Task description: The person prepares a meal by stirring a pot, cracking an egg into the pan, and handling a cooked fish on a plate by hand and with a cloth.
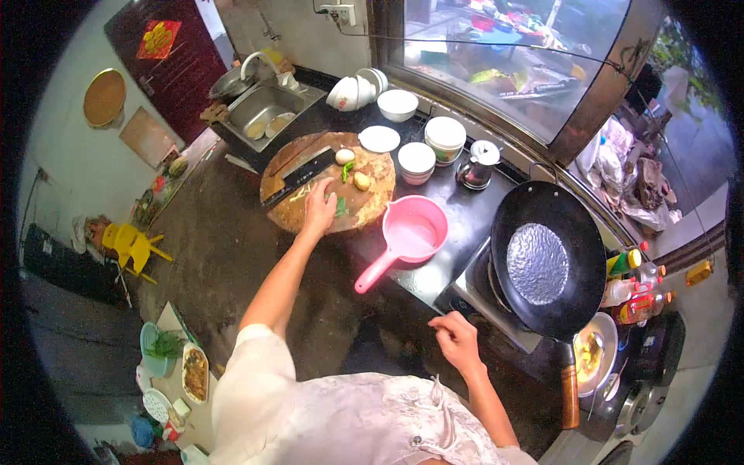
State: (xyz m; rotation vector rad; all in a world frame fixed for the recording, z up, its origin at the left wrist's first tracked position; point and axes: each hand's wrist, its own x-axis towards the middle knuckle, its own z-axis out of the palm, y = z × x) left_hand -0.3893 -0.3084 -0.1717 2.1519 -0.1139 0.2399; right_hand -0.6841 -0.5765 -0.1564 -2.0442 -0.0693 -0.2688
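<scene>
My left hand (321, 204) reaches over the near edge of a round wooden chopping board (372, 200), fingers spread beside some green leaf pieces (342, 206). Across the board's left part lies a cleaver (308, 173) with a dark blade. An egg (344, 156), a green pepper (347, 171) and a small yellowish, roundish item (361, 181) rest farther right. My right hand (456, 337), fingers curled, hangs before the counter edge near the stove; nothing shows in it. A pink plastic ladle (415, 228) holding liquid stands between board and stove. A black wok (546, 203) with water sits on the burner.
Bowls (397, 104), lidded tubs (445, 133) and a dark metal pot (478, 168) line the window side. A steel sink (267, 110) is beyond the board. The wok's wooden handle (569, 395) juts toward me, by a bowl of yellow food (604, 337) and bottles (636, 302).
</scene>
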